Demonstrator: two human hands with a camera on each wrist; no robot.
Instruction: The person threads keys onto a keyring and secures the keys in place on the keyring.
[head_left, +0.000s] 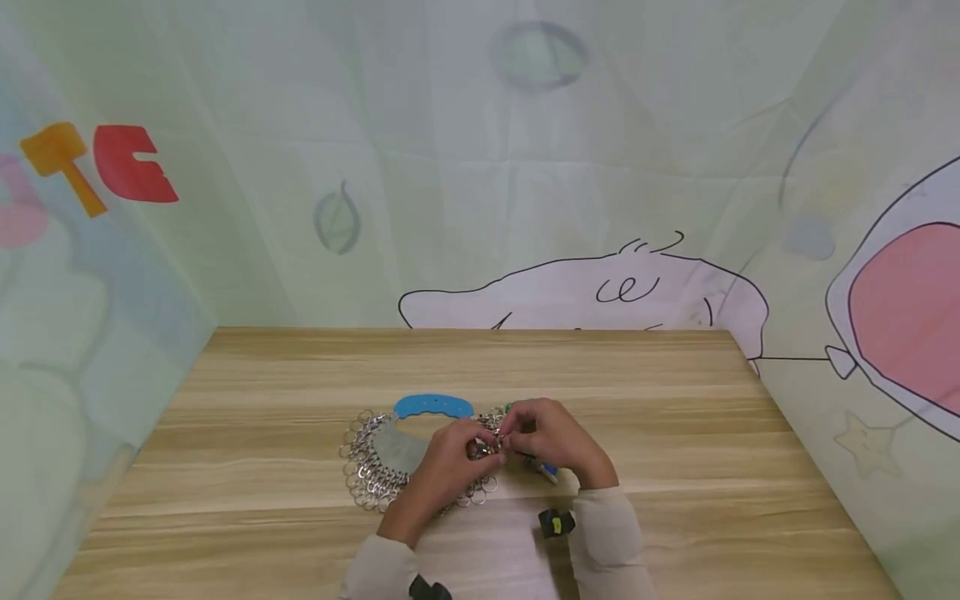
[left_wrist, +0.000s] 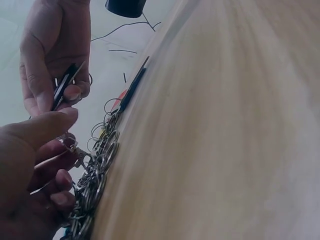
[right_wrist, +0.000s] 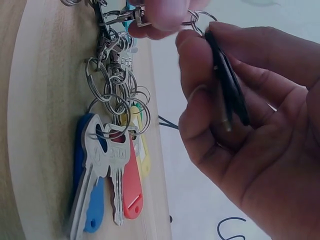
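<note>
On the table lies a large round key holder with a blue handle [head_left: 433,406], a grey plate [head_left: 397,450] and a fringe of metal clasps and split rings [head_left: 367,475]. Over its right side, my left hand [head_left: 453,454] pinches a small metal clasp [right_wrist: 141,16] between thumb and fingers. My right hand [head_left: 551,433], close beside it, holds a black key tag [right_wrist: 227,80] together with a key, seen edge-on. A split ring [right_wrist: 197,22] joined to them reaches the left fingertips; whether it is hooked into the clasp is hidden.
From other rings hang silver keys [right_wrist: 93,165] with a blue tag [right_wrist: 96,205], a red tag [right_wrist: 132,185] and a yellow tag [right_wrist: 144,150]. The wooden table [head_left: 262,375] meets printed cloth walls [head_left: 450,167] at its back and sides.
</note>
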